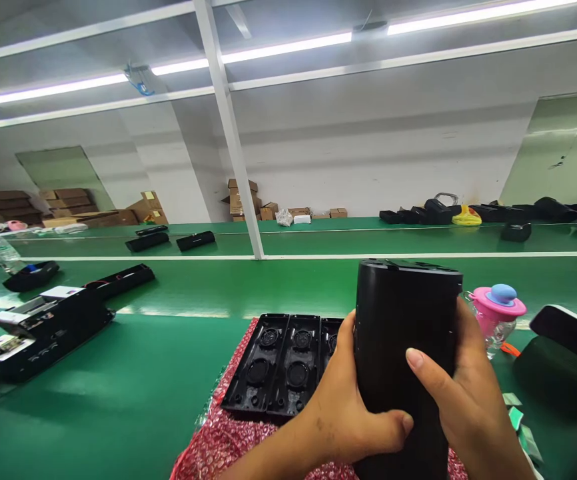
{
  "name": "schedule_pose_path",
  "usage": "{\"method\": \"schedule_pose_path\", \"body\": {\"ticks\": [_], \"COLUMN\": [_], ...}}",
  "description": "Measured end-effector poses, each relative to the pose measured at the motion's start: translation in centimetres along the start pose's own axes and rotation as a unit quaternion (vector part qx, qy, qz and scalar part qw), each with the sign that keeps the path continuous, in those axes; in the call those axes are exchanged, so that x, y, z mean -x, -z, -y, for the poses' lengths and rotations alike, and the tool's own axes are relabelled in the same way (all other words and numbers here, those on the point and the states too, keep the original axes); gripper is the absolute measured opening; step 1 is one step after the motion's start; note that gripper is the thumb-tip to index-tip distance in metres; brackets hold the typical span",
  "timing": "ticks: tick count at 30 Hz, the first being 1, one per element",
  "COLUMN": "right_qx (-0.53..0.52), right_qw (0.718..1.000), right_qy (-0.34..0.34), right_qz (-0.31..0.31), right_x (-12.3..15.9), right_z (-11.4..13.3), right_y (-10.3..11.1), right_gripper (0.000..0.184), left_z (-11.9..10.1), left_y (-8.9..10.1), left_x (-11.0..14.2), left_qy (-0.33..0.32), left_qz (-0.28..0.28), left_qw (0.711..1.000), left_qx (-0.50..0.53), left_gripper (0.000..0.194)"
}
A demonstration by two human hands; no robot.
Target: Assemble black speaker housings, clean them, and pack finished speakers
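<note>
Both my hands grip a long black plastic housing (403, 320), raised upright over the bench, its top end tilted slightly toward the far side. My left hand (353, 407) wraps its left side with the thumb across the near face. On the right edge, my right hand (468, 380) holds it, thumb pressed on the same face. Behind my left hand lie several black speaker shells (282, 363) side by side, with round openings showing. They rest on red bubble wrap (233, 433). The housing and my left hand hide part of these shells.
Left on the green bench (133, 400) stands a black unit with exposed parts (53, 333). At right are a pink-lidded bottle (496, 313), a dark curved panel (568, 347) and small green-white packets (521, 427). A white post (233, 133) rises behind. Black housings (196, 241) lie farther back.
</note>
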State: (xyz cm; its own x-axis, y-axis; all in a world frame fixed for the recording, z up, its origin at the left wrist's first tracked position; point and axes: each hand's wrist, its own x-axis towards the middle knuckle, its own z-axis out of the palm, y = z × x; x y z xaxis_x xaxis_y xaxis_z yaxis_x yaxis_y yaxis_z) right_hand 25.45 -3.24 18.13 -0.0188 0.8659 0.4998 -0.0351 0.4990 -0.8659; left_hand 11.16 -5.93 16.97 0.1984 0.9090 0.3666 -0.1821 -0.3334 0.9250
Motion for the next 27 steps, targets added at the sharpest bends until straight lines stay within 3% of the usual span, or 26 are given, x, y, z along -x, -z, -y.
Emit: {"method": "schedule_pose_path", "body": {"ticks": [14,27], "right_qx": [-0.096,-0.079], "right_qw": [0.995,0.996], "right_qy": [-0.021,-0.031], "right_qz": [-0.012,-0.02], "right_x": [0.8,0.9], "right_z": [0.1,-0.3], "right_y": [-0.6,-0.8], "right_gripper": [0.073,0.077], "left_z": [-0.4,-1.0], "left_y": [-0.2,0.2], "left_x": [0.7,0.6], "left_qy": [-0.02,0.006], "left_qz": [-0.024,-0.021], "left_qw": [0.999,0.997], "left_qx": [-0.035,-0.079], "left_gripper": [0.102,0.101]}}
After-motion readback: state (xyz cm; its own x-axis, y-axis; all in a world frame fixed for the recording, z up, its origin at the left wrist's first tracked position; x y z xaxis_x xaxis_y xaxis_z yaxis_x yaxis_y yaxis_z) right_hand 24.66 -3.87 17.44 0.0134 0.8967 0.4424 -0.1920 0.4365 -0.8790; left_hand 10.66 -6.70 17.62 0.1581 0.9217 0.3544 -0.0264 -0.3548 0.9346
